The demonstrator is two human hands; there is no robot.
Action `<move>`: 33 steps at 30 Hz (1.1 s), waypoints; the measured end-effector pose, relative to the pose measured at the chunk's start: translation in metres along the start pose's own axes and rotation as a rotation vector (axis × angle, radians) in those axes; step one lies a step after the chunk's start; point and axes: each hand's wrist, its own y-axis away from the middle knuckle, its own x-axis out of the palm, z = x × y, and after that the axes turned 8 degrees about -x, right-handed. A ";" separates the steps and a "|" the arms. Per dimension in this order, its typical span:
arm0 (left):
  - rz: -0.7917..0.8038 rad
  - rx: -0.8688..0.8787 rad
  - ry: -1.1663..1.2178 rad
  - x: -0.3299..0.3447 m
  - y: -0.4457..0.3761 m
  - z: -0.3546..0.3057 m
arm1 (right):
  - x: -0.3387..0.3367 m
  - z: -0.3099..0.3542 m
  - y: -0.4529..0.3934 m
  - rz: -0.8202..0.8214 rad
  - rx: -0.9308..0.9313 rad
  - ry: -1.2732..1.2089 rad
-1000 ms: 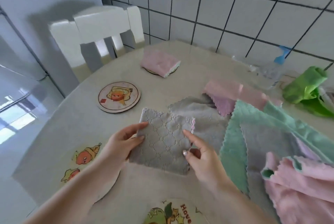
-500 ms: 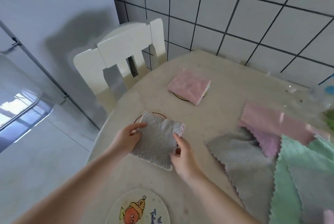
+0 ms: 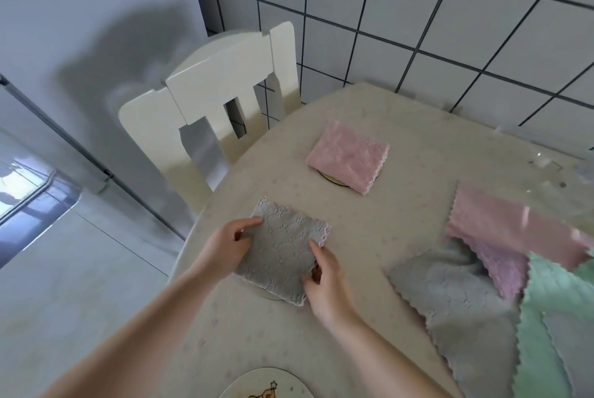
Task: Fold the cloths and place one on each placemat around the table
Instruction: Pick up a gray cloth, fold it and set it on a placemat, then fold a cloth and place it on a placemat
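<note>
Setting the folded grey waffle-textured cloth [image 3: 283, 253] onto a round placemat [image 3: 267, 294].

Left hand [image 3: 225, 248] and right hand [image 3: 323, 278] each pinch an edge of the cloth, which nearly covers the mat near the table [image 3: 401, 153] edge. Next, I judge, comes letting go and folding another. A folded pink cloth [image 3: 348, 156] already lies on the farther mat; unfolded grey, pink and green cloths [image 3: 482, 301] wait alongside, and a bare cartoon-printed placemat [image 3: 266, 384] sits nearest. A cream chair [image 3: 221, 98] stands behind; nothing blocks.

- Both hands hold a folded grey cloth [image 3: 283, 256] on a round placemat [image 3: 266, 294]: left hand [image 3: 225, 248] at its left edge, right hand [image 3: 324, 282] at its right.
- A folded pink cloth [image 3: 348, 156] covers another placemat [image 3: 331, 178].
- Unfolded cloths [image 3: 475, 310] lie to the right.
</note>
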 end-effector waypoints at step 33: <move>0.113 0.193 0.423 0.094 0.124 -0.076 | -0.114 0.024 0.107 -0.299 0.192 -0.862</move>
